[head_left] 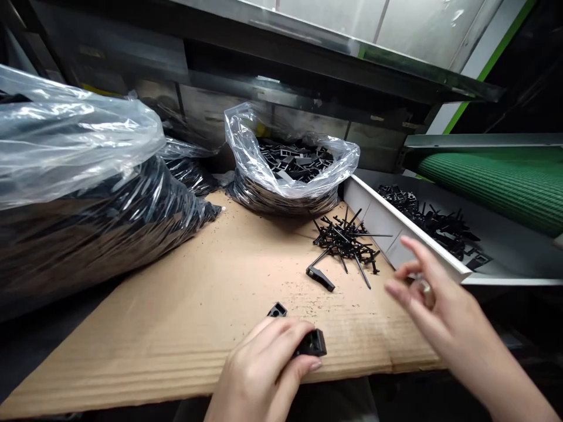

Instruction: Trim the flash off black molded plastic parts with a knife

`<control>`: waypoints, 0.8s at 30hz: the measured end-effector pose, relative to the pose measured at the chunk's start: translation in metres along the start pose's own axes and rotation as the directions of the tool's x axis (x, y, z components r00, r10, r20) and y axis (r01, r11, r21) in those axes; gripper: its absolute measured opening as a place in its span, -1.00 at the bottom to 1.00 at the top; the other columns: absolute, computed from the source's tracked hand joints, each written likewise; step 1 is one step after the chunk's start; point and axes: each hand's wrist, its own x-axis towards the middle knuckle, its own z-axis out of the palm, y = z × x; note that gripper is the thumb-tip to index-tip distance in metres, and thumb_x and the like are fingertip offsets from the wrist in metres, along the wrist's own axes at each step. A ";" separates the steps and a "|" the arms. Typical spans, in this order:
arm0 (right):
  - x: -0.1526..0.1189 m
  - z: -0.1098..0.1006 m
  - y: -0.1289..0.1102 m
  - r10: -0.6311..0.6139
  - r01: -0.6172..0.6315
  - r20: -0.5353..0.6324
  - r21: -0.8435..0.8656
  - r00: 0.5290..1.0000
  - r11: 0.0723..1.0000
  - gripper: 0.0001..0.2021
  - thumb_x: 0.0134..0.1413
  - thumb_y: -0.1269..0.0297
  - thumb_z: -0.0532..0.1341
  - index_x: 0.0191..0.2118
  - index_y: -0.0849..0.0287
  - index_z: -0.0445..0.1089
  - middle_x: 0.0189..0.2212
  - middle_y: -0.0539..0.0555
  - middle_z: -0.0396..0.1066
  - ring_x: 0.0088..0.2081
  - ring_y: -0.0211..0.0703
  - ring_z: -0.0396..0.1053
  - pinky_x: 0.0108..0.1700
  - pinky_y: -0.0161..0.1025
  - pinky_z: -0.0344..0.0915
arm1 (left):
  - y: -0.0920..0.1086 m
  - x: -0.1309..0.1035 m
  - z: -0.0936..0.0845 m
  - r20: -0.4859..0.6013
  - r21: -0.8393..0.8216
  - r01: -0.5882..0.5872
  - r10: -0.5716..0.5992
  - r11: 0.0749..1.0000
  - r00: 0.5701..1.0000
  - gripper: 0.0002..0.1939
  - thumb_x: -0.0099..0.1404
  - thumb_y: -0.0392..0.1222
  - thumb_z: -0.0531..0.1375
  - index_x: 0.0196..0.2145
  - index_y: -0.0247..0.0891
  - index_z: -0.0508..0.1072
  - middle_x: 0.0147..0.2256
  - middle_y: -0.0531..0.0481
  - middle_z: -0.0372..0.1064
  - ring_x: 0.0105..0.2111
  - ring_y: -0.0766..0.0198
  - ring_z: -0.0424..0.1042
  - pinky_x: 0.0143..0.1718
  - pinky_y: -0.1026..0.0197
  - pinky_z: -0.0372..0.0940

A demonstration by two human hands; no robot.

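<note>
My left hand (266,366) is closed around a black plastic part (311,344) at the front edge of the cardboard-topped table. Another black piece (277,310) shows just past its knuckles; whether both are one part I cannot tell, as the hand covers the middle. In the air to the right, my right hand (433,299) has its fingers apart and seems to hold nothing; something pale and shiny shows among the curled fingers. Nearest to it lies a heap of thin black plastic sprues (345,237). One curved black part (320,278) lies alone in front of that heap.
A large clear bag (79,176) of dark parts stands at left. Behind the sprues sits an open bag (290,187) full of black pieces. On the right, a white-walled tray (404,231) holds more black parts (435,225), beside a green conveyor belt (501,181). A metal shelf (334,53) hangs overhead.
</note>
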 end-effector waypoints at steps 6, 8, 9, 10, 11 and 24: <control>-0.066 0.043 -0.002 -0.283 0.259 0.111 0.186 0.953 0.948 -0.74 0.13 0.35 0.03 -0.05 0.07 0.26 -0.23 0.04 0.42 -0.20 -0.26 0.40 -0.20 -0.46 0.33 | 0.001 0.001 0.014 0.058 -0.309 0.233 -0.226 0.922 0.972 -0.79 0.15 -0.35 0.16 -0.25 -0.15 0.46 -0.25 0.12 0.48 -0.24 0.33 0.43 -0.27 0.49 0.28; -0.069 0.052 -0.005 -0.318 0.288 0.078 0.270 0.945 0.919 -0.77 0.10 0.41 0.06 -0.12 0.08 0.30 -0.33 0.02 0.43 -0.28 -0.28 0.42 -0.26 -0.47 0.33 | 0.000 0.002 0.017 0.049 -0.336 0.241 -0.238 0.910 0.970 -0.77 0.15 -0.35 0.15 -0.24 -0.15 0.47 -0.23 0.12 0.48 -0.23 0.34 0.43 -0.24 0.49 0.28; -0.068 0.055 -0.007 -0.332 0.297 0.071 0.303 0.940 0.905 -0.76 0.08 0.44 0.07 -0.12 0.09 0.30 -0.35 0.01 0.43 -0.31 -0.28 0.41 -0.29 -0.46 0.34 | 0.000 0.003 0.018 0.043 -0.340 0.240 -0.240 0.909 0.970 -0.77 0.15 -0.36 0.15 -0.23 -0.15 0.48 -0.23 0.12 0.48 -0.22 0.34 0.43 -0.23 0.49 0.28; -0.067 0.057 -0.010 -0.344 0.303 0.070 0.333 0.936 0.893 -0.75 0.07 0.46 0.08 -0.11 0.09 0.29 -0.38 0.01 0.41 -0.33 -0.28 0.40 -0.32 -0.45 0.33 | 0.000 0.003 0.018 0.037 -0.341 0.240 -0.243 0.909 0.969 -0.76 0.14 -0.35 0.16 -0.24 -0.15 0.49 -0.24 0.12 0.48 -0.23 0.33 0.44 -0.23 0.50 0.28; -0.066 0.057 -0.011 -0.349 0.303 0.071 0.358 0.934 0.883 -0.73 0.07 0.48 0.08 -0.11 0.08 0.29 -0.40 0.00 0.40 -0.36 -0.28 0.39 -0.35 -0.43 0.33 | -0.001 0.003 0.018 0.031 -0.340 0.239 -0.243 0.910 0.969 -0.77 0.14 -0.35 0.16 -0.24 -0.15 0.49 -0.25 0.11 0.49 -0.24 0.33 0.44 -0.24 0.50 0.29; -0.071 0.058 -0.017 -0.294 0.247 0.073 0.375 0.953 0.894 -0.82 0.05 0.46 0.07 -0.26 0.16 0.36 -0.53 0.05 0.30 -0.51 -0.23 0.29 -0.46 -0.31 0.28 | -0.005 0.001 0.015 0.008 -0.335 0.176 -0.184 0.926 0.983 -0.74 0.11 -0.42 0.17 -0.24 -0.21 0.51 -0.30 0.06 0.51 -0.29 0.28 0.47 -0.23 0.41 0.33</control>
